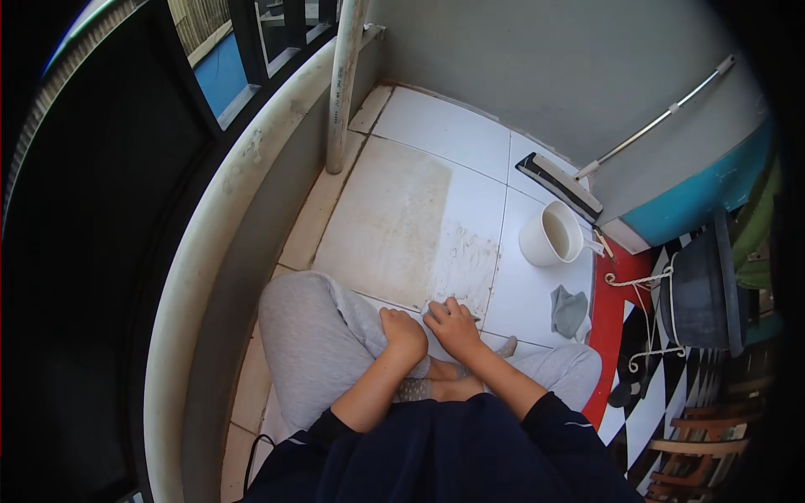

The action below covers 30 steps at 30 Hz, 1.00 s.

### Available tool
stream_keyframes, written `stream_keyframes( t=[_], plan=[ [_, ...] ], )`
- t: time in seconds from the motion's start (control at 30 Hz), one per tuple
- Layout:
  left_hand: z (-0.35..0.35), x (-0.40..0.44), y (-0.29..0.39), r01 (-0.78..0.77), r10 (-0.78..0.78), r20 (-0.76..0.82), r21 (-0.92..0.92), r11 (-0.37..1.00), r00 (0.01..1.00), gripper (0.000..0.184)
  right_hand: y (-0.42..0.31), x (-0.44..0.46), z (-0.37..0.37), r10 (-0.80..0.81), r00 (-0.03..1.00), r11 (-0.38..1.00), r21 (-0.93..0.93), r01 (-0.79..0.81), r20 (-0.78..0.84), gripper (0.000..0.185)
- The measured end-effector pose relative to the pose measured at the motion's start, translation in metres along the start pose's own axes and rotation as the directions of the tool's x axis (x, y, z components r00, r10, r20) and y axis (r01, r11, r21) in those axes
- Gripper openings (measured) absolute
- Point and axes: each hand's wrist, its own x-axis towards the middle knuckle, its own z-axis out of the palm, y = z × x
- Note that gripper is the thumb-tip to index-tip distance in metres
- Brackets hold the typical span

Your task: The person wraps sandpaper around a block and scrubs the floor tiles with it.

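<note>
My left hand (pixel 403 329) is curled closed beside my bent grey-trousered knee, and no object shows in it. To its right, my right hand (pixel 453 325) presses a small grey cloth (pixel 429 311) on the white floor tile (pixel 521 289); the fingers partly cover the cloth. In front of both hands lies a tile with a large beige stained patch (pixel 386 218), with whiter, streaky, flaking marks (pixel 465 260) along its right side. A white dipper (pixel 538 239) with liquid in it stands at the right. Below the dipper is a crumpled grey-green cloth (pixel 569 313).
A long-handled floor wiper (pixel 560 186) leans on the grey wall (pixel 537 67). A white pipe (pixel 342 92) stands at the left beside a low curved ledge (pixel 197 251). Rightward are a dark plant pot (pixel 696 289) on a white metal stand and a red floor strip (pixel 612 318).
</note>
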Motion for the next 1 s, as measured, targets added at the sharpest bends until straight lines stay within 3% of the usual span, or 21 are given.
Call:
stream_keyframes(
  t=[0.53,0.63,0.67,0.77,0.87,1.0],
  plan=[
    [0.01,0.009,0.0,0.0,0.0,-0.012,-0.011,1.0,1.0,0.03,0.015,0.001,-0.023,-0.101,0.976,0.993,-0.034,0.11,0.193,0.004],
    [0.011,0.011,0.003,0.018,-0.018,-0.014,-0.006,1.0,1.0,0.029,0.036,-0.003,-0.03,0.116,0.958,0.982,0.113,-0.15,0.261,0.011],
    [0.011,0.012,0.004,0.019,-0.019,-0.01,-0.01,1.0,1.0,0.029,0.043,-0.004,-0.035,0.116,0.957,0.983,0.109,-0.149,0.265,0.011],
    [0.012,0.012,0.008,0.017,-0.017,-0.01,-0.015,1.0,1.0,0.029,0.056,-0.004,-0.047,0.343,0.916,0.844,0.361,-0.397,0.208,0.021],
    [0.007,0.007,0.009,0.01,-0.01,-0.011,0.006,1.0,1.0,0.029,0.058,-0.008,-0.037,0.422,0.893,0.783,0.432,-0.447,0.158,0.022],
    [0.007,0.004,0.01,-0.017,0.017,-0.012,0.029,0.999,1.0,0.028,0.048,-0.009,-0.025,0.406,0.903,0.789,0.445,-0.423,0.139,0.023]
  ],
)
